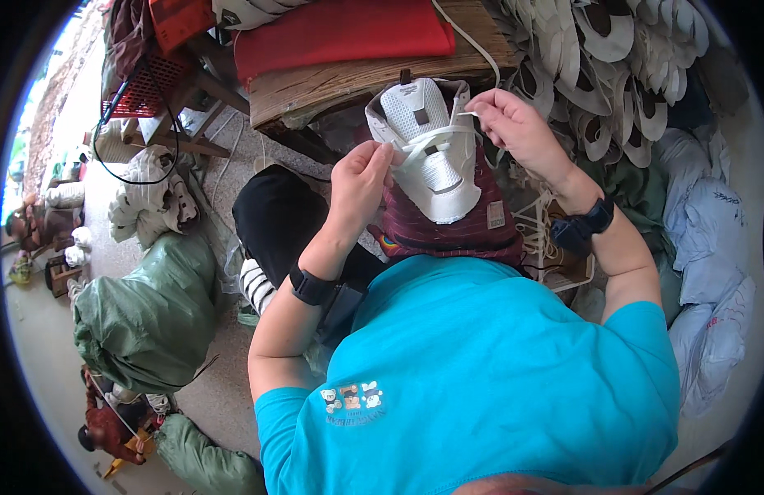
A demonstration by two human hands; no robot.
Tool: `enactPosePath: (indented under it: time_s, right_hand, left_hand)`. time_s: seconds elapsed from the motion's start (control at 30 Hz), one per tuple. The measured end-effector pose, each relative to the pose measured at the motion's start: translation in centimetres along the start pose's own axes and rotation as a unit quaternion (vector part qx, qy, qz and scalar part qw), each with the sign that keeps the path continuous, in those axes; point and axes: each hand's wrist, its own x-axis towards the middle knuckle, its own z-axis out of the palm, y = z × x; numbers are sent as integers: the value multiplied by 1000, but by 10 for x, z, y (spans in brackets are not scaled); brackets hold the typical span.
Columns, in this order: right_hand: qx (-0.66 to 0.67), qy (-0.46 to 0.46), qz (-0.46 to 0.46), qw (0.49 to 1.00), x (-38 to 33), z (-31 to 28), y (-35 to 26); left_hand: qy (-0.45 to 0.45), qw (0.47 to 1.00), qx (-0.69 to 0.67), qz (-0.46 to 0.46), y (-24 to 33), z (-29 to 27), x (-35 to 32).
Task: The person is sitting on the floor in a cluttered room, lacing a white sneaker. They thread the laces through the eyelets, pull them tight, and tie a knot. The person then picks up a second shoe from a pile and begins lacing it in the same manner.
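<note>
Over the maroon cloth (501, 235) on the person's lap, white shoe upper (444, 198) lies w/ its front end toward the body, collar up near the wooden table (316, 103); L hand (359, 183) is at its left flank, thumb & forefinger together, clamped on the white lace (427, 142); R hand (514, 125) is up by the right collar edge, fingertips likewise pinched on lace; can't tell if both grip one length or separate ends. Lace runs slantwise across the upper below the padded tongue (411, 107); lies loose-ish there.

Main risk, I'd judge: uneven pull; if R hand tugs harder than L, lace prob. slides thru & leaves one end short. Twist is another; flat lace could roll over if fingers turn it. Tongue could also get dragged off-centre under a tight strand; & w/ both hands on lace, no fingers visibly steady the upper, so a sharp tug might shift it on the cloth; white material could mark if it rubs the table edge.
</note>
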Motion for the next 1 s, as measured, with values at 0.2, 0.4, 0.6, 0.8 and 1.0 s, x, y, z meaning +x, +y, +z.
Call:
enactPosePath:
  time_s: [0.2,0.4,0.6,0.8,1.0]
  right_hand:
    - [-165,30,-98,981,4,1,5]
    - [-303,51,-159,938,1,5,-5]
    - [-534,35,-246,808,6,16,-20]
    - [-654,-77,-221,720,15,31,-39]
    - [-624,-184,-152,744,45,18,-64]
  left_hand:
    - [3,989,133,58,-6,-7,15]
    - [-1,887,426,179,22,-6,22]
    - [-56,888,377,257,58,-25,22]
    - [-133,815,451,339,59,-37,37]
    - [-221,835,442,241,63,-41,57]
